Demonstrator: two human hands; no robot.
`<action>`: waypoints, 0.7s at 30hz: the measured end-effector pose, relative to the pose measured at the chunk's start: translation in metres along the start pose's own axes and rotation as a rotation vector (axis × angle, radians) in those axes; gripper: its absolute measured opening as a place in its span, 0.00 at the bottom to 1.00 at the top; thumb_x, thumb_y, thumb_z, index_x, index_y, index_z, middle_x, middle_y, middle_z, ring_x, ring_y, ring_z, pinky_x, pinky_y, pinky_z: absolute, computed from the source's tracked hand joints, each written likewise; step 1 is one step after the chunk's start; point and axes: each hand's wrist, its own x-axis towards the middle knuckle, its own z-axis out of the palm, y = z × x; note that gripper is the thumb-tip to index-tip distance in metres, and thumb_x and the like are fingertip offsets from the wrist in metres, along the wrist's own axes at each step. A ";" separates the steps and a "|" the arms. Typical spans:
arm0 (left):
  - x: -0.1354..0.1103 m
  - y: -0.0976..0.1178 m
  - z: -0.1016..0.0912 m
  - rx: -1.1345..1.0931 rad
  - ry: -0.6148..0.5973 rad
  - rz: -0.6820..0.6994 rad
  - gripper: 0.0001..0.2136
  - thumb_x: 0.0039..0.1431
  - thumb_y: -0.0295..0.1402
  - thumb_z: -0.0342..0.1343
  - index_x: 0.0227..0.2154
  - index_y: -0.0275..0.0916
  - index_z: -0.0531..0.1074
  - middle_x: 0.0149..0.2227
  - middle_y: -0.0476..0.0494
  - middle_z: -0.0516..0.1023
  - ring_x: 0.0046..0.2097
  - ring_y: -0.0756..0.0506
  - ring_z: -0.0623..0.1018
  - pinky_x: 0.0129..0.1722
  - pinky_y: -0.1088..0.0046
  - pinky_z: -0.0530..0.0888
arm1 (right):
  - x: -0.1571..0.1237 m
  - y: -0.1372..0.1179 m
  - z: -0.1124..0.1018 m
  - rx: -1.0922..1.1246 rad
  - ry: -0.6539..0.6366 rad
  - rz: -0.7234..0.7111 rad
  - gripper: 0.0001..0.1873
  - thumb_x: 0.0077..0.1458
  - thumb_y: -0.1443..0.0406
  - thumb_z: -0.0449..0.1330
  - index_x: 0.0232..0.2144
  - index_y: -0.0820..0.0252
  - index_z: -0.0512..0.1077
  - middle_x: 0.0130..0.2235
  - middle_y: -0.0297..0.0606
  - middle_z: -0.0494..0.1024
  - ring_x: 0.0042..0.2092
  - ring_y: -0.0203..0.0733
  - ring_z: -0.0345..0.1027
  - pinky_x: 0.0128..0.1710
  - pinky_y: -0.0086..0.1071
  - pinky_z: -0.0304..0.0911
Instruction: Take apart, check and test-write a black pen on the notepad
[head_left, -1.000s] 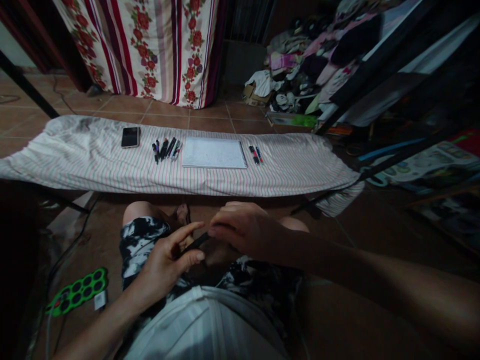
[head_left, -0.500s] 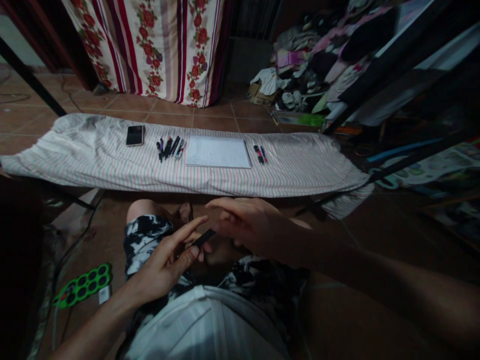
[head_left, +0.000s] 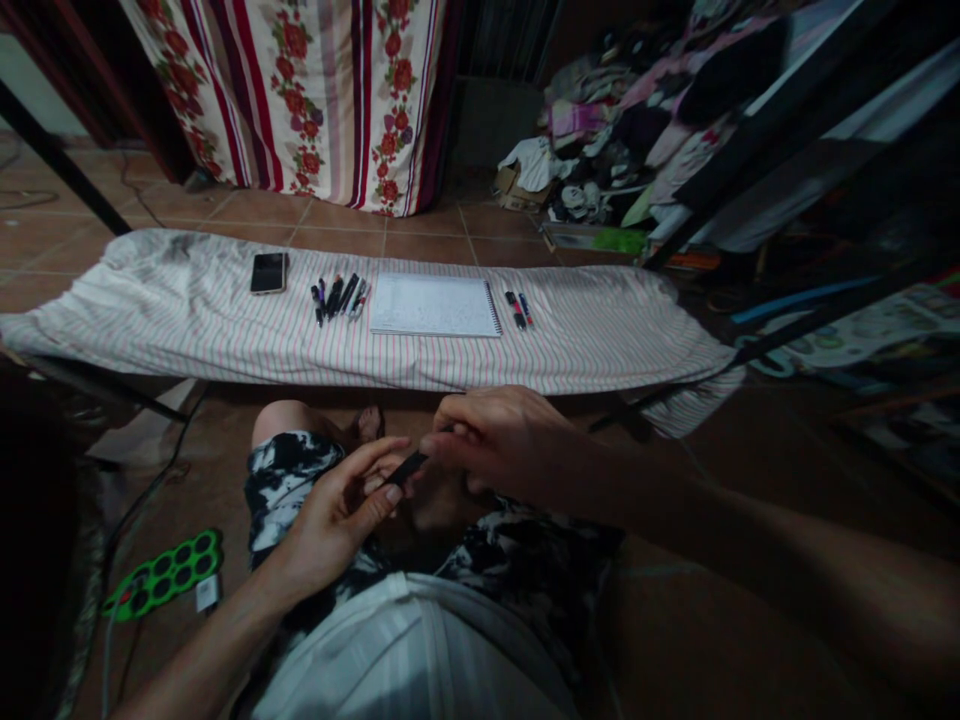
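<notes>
Over my lap, my left hand (head_left: 341,510) pinches a dark pen (head_left: 406,467) between thumb and fingers. My right hand (head_left: 495,440) is closed on the pen's far end, its fingertips meeting the left ones. Beyond my knees a striped ironing board (head_left: 187,320) carries a spiral notebook (head_left: 435,304), a bunch of several pens (head_left: 337,295) to its left, two markers (head_left: 518,309) to its right and a phone (head_left: 268,271) further left.
A green power strip (head_left: 161,573) lies on the tiled floor by my left leg, with cables nearby. A flowered curtain (head_left: 315,90) hangs behind the board. Piled clothes (head_left: 600,150) and a dark metal frame (head_left: 750,140) fill the right side.
My right hand let go of the pen and opened half a second ago, then came back and closed on its end. The left hand kept hold throughout.
</notes>
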 end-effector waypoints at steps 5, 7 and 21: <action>0.002 0.000 -0.002 0.003 0.044 -0.010 0.14 0.52 0.36 0.58 0.40 0.36 0.73 0.35 0.42 0.78 0.34 0.48 0.75 0.33 0.73 0.72 | 0.001 0.005 -0.001 0.137 0.007 -0.099 0.22 0.55 0.56 0.55 0.49 0.60 0.65 0.33 0.34 0.75 0.33 0.33 0.67 0.33 0.27 0.58; 0.002 0.001 -0.002 -0.014 0.043 -0.018 0.13 0.51 0.36 0.58 0.39 0.35 0.73 0.35 0.42 0.78 0.32 0.49 0.75 0.32 0.74 0.72 | 0.002 0.006 0.000 0.135 0.012 -0.155 0.18 0.55 0.61 0.56 0.48 0.60 0.66 0.36 0.35 0.75 0.37 0.34 0.67 0.36 0.27 0.58; 0.002 -0.004 0.000 -0.027 0.080 0.004 0.12 0.53 0.38 0.57 0.37 0.35 0.75 0.36 0.41 0.79 0.39 0.44 0.75 0.41 0.69 0.70 | 0.007 -0.007 -0.007 0.368 -0.079 0.175 0.24 0.51 0.55 0.59 0.48 0.60 0.65 0.31 0.34 0.74 0.30 0.33 0.66 0.29 0.27 0.57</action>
